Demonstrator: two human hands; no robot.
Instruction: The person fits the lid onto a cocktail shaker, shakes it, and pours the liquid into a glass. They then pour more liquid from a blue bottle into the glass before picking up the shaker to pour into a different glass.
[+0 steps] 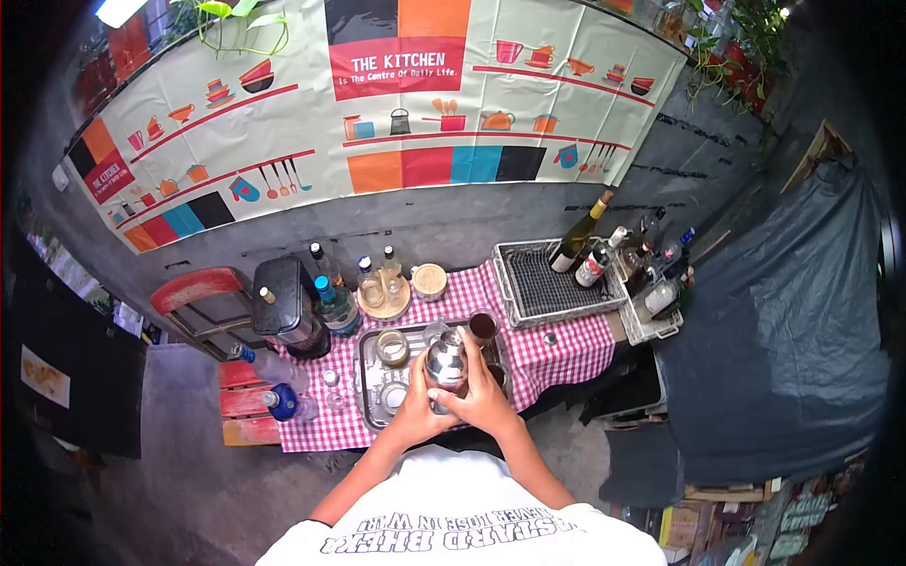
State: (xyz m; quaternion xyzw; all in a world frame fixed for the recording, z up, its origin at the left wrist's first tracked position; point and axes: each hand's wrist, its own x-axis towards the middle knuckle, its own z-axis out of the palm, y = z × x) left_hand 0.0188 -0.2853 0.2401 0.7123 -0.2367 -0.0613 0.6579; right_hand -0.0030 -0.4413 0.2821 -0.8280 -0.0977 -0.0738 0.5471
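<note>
Both my hands are wrapped around a silver metal cocktail shaker (446, 357), held above a metal tray (362, 385). My left hand (417, 411) closes on its left side and lower part. Against its right side and top lies my right hand (482, 394), with the thumbs close together in front. Left of the shaker on the tray is a glass jar (392, 347), and nearer me a small glass vessel (394, 397). A dark reddish-brown cup (483, 327) stands just beyond my right hand. The hands and shaker hide part of the tray.
A red-and-white checked cloth (557, 354) covers the table. A black bin-like container (280, 302) and several bottles, including a blue-capped one (337, 307), stand left. At the right, a wire-lined basket (538, 316) holds bottles. A blue-topped bottle (280, 402) stands at the near-left corner.
</note>
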